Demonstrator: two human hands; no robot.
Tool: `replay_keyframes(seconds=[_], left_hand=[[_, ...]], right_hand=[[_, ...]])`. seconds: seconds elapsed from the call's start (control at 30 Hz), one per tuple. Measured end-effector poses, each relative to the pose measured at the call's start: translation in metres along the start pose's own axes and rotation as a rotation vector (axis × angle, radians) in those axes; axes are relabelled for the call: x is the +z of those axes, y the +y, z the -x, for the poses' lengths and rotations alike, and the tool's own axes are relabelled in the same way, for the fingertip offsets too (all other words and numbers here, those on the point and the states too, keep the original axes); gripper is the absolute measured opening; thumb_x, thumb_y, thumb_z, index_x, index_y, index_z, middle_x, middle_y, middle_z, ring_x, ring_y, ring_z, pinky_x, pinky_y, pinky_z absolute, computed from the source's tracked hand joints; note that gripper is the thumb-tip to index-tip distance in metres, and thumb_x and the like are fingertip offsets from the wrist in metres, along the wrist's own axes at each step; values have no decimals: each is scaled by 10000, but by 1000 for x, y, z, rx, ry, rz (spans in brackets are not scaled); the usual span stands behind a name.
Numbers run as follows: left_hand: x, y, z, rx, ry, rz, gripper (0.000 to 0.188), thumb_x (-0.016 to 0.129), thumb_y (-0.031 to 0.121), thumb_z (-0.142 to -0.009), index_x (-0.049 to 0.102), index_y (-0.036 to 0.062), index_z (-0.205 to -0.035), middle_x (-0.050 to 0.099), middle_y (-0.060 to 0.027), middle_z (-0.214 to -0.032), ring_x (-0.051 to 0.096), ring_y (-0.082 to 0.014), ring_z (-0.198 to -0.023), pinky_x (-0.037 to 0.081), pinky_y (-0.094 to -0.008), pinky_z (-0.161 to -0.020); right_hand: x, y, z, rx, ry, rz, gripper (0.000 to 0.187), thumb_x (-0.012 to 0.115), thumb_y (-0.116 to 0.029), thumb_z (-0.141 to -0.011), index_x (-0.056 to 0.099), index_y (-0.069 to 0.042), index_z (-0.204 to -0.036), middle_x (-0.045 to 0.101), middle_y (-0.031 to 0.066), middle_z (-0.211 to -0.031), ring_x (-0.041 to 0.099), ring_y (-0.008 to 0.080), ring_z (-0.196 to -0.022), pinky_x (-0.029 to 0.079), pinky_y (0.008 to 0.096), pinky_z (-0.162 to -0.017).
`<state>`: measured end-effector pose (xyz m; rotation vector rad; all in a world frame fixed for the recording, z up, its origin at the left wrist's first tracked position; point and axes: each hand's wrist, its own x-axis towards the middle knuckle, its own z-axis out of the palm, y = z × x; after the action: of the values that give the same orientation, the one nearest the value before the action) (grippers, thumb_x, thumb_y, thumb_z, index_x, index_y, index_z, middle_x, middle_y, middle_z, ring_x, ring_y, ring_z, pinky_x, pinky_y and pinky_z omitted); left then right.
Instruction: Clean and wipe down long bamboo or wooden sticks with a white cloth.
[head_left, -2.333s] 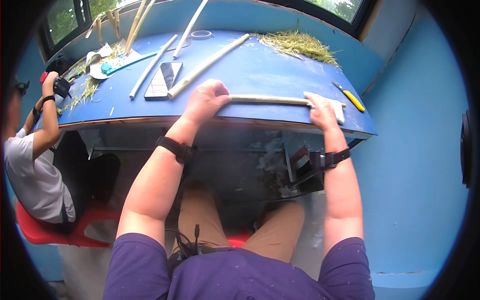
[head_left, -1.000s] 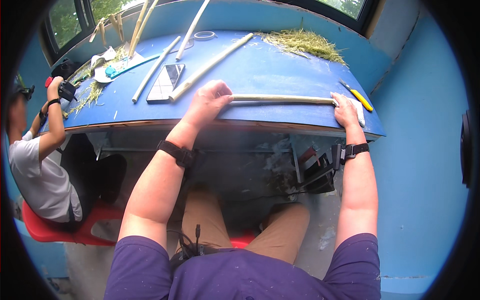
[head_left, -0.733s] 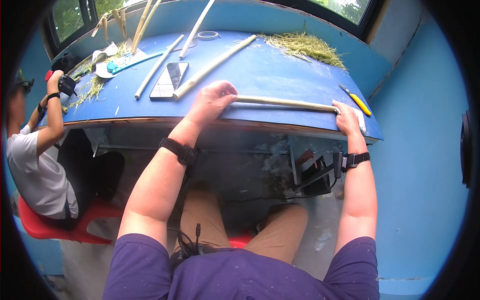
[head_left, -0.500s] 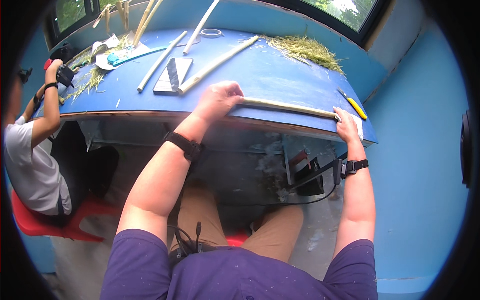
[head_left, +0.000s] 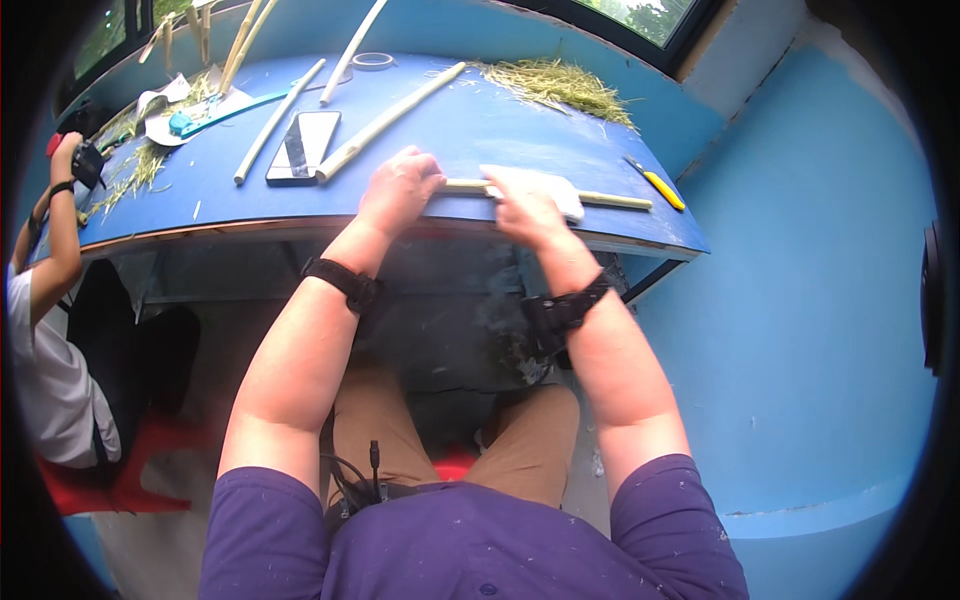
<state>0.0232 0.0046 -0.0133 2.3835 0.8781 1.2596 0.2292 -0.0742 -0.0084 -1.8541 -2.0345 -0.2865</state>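
A pale bamboo stick (head_left: 618, 201) lies along the near edge of the blue table (head_left: 440, 135). My left hand (head_left: 400, 190) is closed around its left end. Partway along the stick, my right hand (head_left: 530, 212) presses a white cloth or sheet of paper (head_left: 562, 192) over it; motion blurs this hand a little, and the cloth's exact material cannot be made out. Right of the cloth, the stick's far right end sticks out bare. A yellow utility knife (head_left: 664, 190) rests near the table's right end.
Beyond my hands lie a thicker bamboo stick (head_left: 400, 118), a thinner one (head_left: 280, 122), a phone (head_left: 303, 148) and a tape roll (head_left: 373, 61). Shavings (head_left: 560, 88) are heaped at the back. At the left, another person (head_left: 60, 350) sits holding a dark tool (head_left: 88, 162).
My right hand has slid left along the stick with the white cloth, from its right end toward my left hand. The left hand keeps its hold. The whole view has shifted slightly.
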Motion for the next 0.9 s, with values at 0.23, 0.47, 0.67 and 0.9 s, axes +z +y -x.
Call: replay_keyframes(seconds=[0.23,0.47,0.67,0.9], left_hand=[[-2,2,-1,10,-20,34,113,661,148,-827,662,34,-833,595,-103,-800,604,-278,-760,465,-361,-695],[-3,3,-4,-13,-52,-14,115,651,143,-839,657,29,-831,588,-81,-797,591,-226,-723,451,-318,-668],[-5,5,-4,-14,-61,-28,109,638,121,-853,651,13,-848,585,-81,-799,576,-208,-709,448,-303,-669],[-10,16,-5,-28,-125,-39,103,653,116,-841,654,18,-871,590,-63,-820,574,-178,-733,446,-292,-675]], right_hand=[[-7,-67,-6,-5,6,-55,262,550,-96,-806,583,-74,-1065,636,134,-1060,592,315,-1037,470,447,-882],[-17,49,21,22,121,-13,530,520,-8,-757,563,-181,-1257,640,166,-1116,609,349,-1028,494,420,-890],[-38,175,51,156,147,-12,494,461,72,-720,615,-69,-1168,633,168,-1152,584,327,-1102,443,378,-979],[-50,228,66,314,140,109,452,462,22,-798,606,-103,-1208,607,128,-1224,539,286,-1182,408,365,-1024]])
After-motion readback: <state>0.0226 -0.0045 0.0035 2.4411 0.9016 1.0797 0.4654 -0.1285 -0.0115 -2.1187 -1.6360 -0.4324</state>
